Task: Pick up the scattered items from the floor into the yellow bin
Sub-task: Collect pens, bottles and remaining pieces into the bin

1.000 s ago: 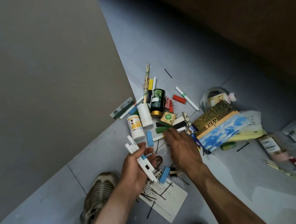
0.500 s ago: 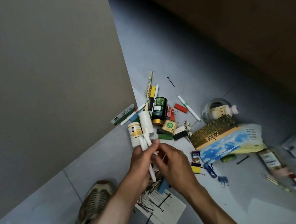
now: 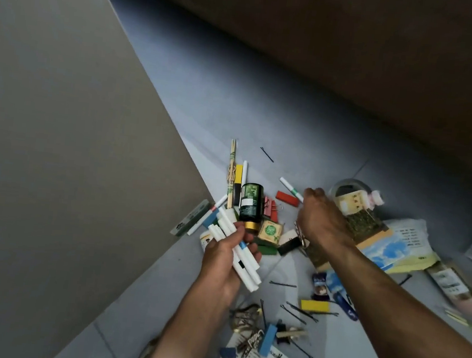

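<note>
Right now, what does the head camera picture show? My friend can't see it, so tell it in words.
A person's left hand grips a bundle of white markers above a grey floor littered with small items. Their right hand reaches to a white marker with a green band, beside a red block and a dark green bottle.

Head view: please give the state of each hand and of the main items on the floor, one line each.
Left hand: grips a bundle of white marker pens, raised off the floor.
Right hand: fingers curled at the white pen with green band; grip unclear.
Dark green cylindrical bottle with gold cap: lying on its side.
Red rectangular block: flat on the floor.
Yellow rectangular block: flat on the floor.
</note>
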{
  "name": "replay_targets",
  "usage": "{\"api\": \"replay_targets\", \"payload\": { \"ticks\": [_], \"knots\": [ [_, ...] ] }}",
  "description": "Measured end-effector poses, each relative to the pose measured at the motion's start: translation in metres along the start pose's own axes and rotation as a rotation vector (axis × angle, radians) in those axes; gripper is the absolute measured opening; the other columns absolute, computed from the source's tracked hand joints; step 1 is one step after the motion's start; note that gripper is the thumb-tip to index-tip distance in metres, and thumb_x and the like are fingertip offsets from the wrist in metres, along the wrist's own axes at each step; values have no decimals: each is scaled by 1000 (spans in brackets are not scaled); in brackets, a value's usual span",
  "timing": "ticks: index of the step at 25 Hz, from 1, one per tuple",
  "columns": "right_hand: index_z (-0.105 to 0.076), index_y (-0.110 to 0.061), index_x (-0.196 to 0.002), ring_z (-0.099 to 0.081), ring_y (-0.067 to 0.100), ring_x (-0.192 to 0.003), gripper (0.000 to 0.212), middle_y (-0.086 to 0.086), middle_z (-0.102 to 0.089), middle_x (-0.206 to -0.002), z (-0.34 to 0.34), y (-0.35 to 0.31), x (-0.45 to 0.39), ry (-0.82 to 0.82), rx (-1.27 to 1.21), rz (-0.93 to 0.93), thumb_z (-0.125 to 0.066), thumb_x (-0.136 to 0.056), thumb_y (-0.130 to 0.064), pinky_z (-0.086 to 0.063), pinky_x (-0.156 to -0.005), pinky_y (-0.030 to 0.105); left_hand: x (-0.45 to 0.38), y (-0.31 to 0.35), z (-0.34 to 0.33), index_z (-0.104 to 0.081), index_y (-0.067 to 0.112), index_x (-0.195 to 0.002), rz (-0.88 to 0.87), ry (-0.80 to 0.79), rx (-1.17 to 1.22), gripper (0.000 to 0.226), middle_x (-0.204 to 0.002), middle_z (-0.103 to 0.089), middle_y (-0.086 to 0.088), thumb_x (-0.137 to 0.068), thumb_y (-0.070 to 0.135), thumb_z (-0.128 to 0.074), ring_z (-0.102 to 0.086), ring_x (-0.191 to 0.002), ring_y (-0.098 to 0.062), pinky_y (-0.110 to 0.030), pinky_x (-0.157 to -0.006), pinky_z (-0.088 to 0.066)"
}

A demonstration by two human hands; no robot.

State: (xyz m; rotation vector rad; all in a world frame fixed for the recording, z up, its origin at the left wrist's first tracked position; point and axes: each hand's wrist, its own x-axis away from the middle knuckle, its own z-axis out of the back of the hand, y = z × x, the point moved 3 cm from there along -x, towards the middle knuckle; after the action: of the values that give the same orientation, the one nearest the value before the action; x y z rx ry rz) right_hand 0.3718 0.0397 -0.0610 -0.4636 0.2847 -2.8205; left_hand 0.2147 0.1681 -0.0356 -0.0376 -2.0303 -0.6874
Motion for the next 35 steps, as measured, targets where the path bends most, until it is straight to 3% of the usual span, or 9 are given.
{"api": "replay_targets", "payload": {
  "ticks": [3, 7, 12, 15, 18, 21, 24, 28, 35],
  "knots": [
    [-59, -9, -103, -63, 22, -73, 14, 6, -65, -91, -6, -6, 8, 33, -16, -26, -55, -94, -19, -45, -59, 28, -5, 9, 6, -63, 10, -90, -71, 92, -83, 10, -59, -53, -2, -84, 11, -71, -49, -46, -13, -26, -47, -47],
    [-60, -29, -88, -60, -1, -57, 9, -12, -65, -73, 7, -30, 57, 46, -598, -33, -68, -84, -33, -39, -42, 8, -6, 21, 2, -70, 13, -87, -188, 145, -194, 19, -62, -64, -2, -74, 20, -82, -51, -46, -13, -24, -46, -44],
    [-71, -27, -94, -64, -1, -70, 12, -15, -69, -80, 10, -78, 103, -133, -833, 258, -59, -90, -27, -50, -60, 14, 0, 25, 3, -71, 11, -88, -216, 163, -241, 14, -69, -72, -8, -77, 16, -78, -69, -60, -21, -29, -55, -54],
    [-64, -21, -113, -59, 14, -102, 24, -2, -67, -113, 10, -81, 73, 25, -403, 361, -50, -94, -24, -50, -87, 34, -1, 50, 27, -69, 20, -90, -476, 357, -728, 9, -68, -72, -1, -82, 18, -66, -68, -61, -15, -27, -56, -51],
    [-32, -22, -149, -19, 27, -145, 54, 2, -25, -159, -6, -97, 40, -168, 84, 532, -45, -97, -25, -22, -116, 45, -9, 74, 34, -67, 19, -103, -697, 455, -1314, 25, -93, -71, -6, -79, 15, -62, -66, -86, -30, -37, -73, -53],
    [-41, -21, -144, -15, 32, -145, 46, 1, -28, -157, -18, -97, 32, -139, 243, 541, -41, -99, -30, -15, -116, 50, -23, 73, 34, -57, 24, -130, -708, 418, -1704, 53, -122, -66, -5, -79, 8, -59, -61, -109, -29, -36, -91, -49],
    [-61, -20, -120, -35, 38, -129, 33, 3, -44, -140, -16, -85, 44, -52, 355, 441, -48, -91, -30, -24, -108, 55, -33, 63, 34, -51, 25, -136, -678, 374, -1691, 60, -133, -60, -3, -80, 6, -60, -58, -118, -27, -34, -98, -44],
    [-68, -17, -105, -45, 36, -114, 28, 8, -56, -119, -8, -84, 39, -42, 411, 301, -53, -87, -32, -31, -94, 48, -40, 47, 23, -67, 25, -108, -436, 132, -1566, 31, -107, -70, -5, -79, 13, -64, -67, -93, -24, -35, -79, -56],
    [-25, -28, -149, -44, 33, -124, 78, 11, -27, -154, -28, -95, 10, -195, 156, 479, -64, -83, -14, -42, -98, 46, -36, 50, 37, -53, 22, -136, -782, 342, -1711, 55, -131, -60, -4, -84, 10, -65, -60, -114, -25, -37, -93, -50]
  ]
}}
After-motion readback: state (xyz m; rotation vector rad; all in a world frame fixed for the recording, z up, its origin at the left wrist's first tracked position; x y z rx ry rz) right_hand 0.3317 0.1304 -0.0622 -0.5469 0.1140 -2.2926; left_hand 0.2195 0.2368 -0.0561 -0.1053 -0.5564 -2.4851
